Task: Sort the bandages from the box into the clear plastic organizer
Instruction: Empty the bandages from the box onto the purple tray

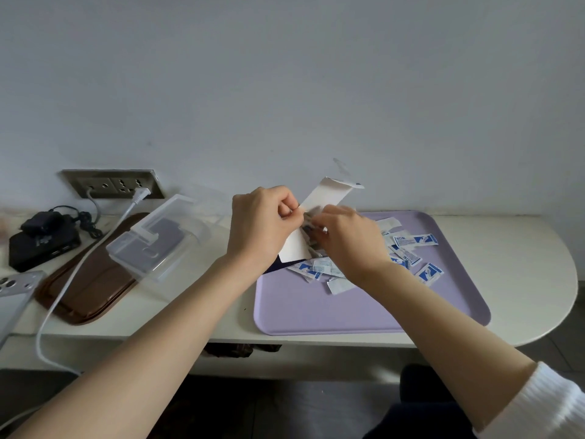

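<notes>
My left hand (pixel 262 223) pinches the edge of the white bandage box (pixel 329 194), which is tilted with its opened flap up over the lilac tray (pixel 316 312). My right hand (pixel 345 239) reaches into the box's open side, fingers among blurred bandages there. Several blue-and-white wrapped bandages (pixel 414 240) lie scattered on the tray under and right of my hands. The clear plastic organizer (pixel 158 239) rests to the left, on a brown tray, with its lid raised.
The brown tray (pixel 85 289) lies left of the lilac one. A white cable (pixel 63 296) runs from the wall socket (pixel 110 183) across it. A black device with cords (pixel 41 242) and a phone (pixel 15 289) are at far left. The table edge curves at right.
</notes>
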`<state>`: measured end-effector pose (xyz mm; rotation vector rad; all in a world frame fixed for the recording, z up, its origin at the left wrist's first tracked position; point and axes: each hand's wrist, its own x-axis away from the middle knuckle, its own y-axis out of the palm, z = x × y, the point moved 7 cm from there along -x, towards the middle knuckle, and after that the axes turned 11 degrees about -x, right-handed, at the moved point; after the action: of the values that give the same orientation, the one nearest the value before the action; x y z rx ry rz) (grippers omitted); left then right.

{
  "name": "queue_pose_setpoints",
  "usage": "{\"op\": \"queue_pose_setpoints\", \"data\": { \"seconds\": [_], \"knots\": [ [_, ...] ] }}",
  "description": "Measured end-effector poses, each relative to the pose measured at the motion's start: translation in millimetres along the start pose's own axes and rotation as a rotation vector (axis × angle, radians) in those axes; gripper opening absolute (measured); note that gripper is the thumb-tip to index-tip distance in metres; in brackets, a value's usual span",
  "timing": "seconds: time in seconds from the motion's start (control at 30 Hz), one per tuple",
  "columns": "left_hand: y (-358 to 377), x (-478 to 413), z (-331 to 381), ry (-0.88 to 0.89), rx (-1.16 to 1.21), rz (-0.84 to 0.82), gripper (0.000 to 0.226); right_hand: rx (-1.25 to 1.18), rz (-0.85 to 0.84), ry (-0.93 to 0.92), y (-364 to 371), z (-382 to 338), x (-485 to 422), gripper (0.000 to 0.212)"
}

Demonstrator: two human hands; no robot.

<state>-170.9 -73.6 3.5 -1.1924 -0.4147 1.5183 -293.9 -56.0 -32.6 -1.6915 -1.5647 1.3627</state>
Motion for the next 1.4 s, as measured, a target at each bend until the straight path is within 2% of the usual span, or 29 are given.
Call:
{"op": "queue_pose_setpoints", "data": {
  "seconds": [0.1,0.23,0.37,0.47,0.63,0.83,1.1,1.3,1.4],
  "knots": [
    [-4,-5,-13,-0.008,-0.089,0.003,0.011,-0.081,0.088,0.057,-17,4,-2,0.023],
    [-13,-9,-36,-0.054,-0.169,0.002,0.009,-0.229,0.104,0.193,-22,18,-4,0.027],
    [-24,-14,-53,-0.084,-0.21,0.043,0.011,-0.325,0.179,0.209,-27,27,-6,0.021],
    [-29,-19,-57,-0.084,-0.223,0.052,0.012,-0.269,0.163,0.23,-25,34,-8,0.014],
    [-33,-22,-56,-0.06,-0.241,0.074,0.012,-0.202,0.117,0.297,-16,45,-13,0.034],
    [-32,-23,-54,-0.05,-0.218,0.074,0.012,-0.201,0.091,0.278,-20,48,-11,0.017],
    [-23,-19,-41,-0.032,-0.191,0.05,0.012,0.144,0.114,0.207,-33,43,-3,0.03],
    [-15,-16,-27,-0.006,-0.161,0.019,0.011,0.223,0.126,0.223,-35,47,2,0.018],
    [-12,-14,-21,-0.001,-0.15,0.004,0.01,0.171,0.133,0.194,-36,41,2,0.042]
  ]
}}
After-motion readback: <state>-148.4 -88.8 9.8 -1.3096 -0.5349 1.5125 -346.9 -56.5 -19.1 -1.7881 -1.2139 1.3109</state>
